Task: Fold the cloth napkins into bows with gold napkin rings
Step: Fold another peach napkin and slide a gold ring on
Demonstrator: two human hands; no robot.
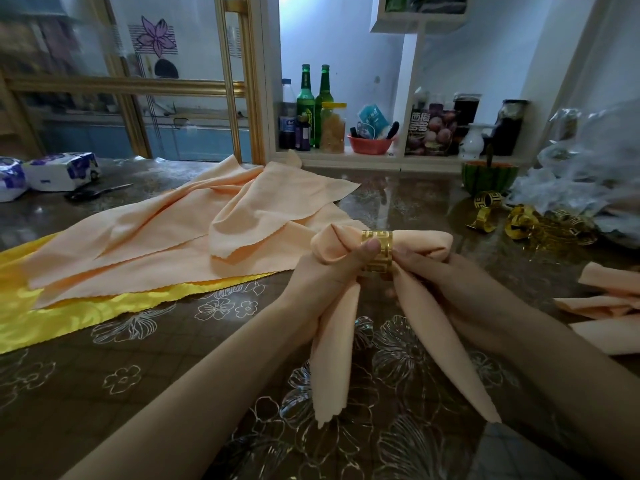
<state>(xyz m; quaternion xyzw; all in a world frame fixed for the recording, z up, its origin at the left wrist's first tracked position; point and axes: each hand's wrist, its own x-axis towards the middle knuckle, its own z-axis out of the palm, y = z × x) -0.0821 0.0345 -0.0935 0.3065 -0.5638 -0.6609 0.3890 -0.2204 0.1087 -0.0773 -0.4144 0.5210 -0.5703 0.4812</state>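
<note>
Your left hand point(329, 271) pinches the gold napkin ring point(376, 252), with the thumb pressed on its front face and the fingers curled behind it. Your right hand point(429, 271) pinches the peach napkin point(334, 358) just at the ring's right side, fingers curled under the cloth. The napkin is threaded through the ring in a bow shape: two rounded loops stick out to either side above your hands, and two pointed tails hang down toward the near edge of the tabletop point(138, 393). You hold it above the middle of the tabletop. Toward the left edge, loose peach napkins point(156, 244) lie rumpled on a yellow cloth point(52, 317). Near the right edge sits a heap of spare gold rings point(519, 225), with folded napkins point(606, 306) nearer to you. At the far left corner lie tissue packs point(59, 169) and scissors point(93, 192).
</note>
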